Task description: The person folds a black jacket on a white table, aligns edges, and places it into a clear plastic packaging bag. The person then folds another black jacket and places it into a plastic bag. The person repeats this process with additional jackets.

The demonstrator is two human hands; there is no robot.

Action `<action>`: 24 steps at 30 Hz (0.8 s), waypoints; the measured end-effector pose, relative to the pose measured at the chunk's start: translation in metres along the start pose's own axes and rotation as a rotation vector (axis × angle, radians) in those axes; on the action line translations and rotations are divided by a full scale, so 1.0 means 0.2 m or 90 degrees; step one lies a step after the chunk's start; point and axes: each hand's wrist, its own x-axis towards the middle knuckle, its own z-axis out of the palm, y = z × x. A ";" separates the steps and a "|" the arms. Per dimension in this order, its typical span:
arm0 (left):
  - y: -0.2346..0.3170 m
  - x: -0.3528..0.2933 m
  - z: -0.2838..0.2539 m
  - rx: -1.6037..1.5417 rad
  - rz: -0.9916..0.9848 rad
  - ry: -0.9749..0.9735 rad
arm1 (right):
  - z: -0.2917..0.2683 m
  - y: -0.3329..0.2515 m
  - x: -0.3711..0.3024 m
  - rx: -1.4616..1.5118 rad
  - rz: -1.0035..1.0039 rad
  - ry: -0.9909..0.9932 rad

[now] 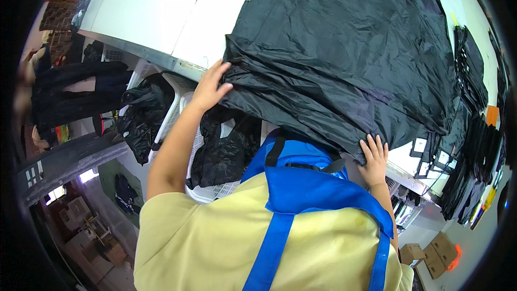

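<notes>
Yellow shirt (210,237) and blue apron (328,196) come nearest. On the left hand (207,90), thumb and fingers part at the black fabric's (339,43) left edge; the right hand's (375,165) fingers spread on its near edge. I cannot tell whether either grips. Creased, the fabric lies across the white table (145,11), overhanging its front, near a white basket (219,191) holding black material (222,156).

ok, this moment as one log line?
black fabric: spread, creased, on white table | left hand: at its left edge | right hand: at its near edge
</notes>
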 end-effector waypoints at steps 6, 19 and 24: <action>-0.11 -0.01 -0.02 -0.574 -0.439 0.178 | 0.05 0.01 -0.02 0.000 -0.008 0.038; -0.05 0.01 -0.14 -0.952 -0.344 0.057 | 0.06 0.00 -0.02 -0.014 -0.005 0.015; 0.06 -0.01 -0.06 -0.064 -0.191 0.305 | 0.05 0.00 -0.02 -0.025 0.008 -0.006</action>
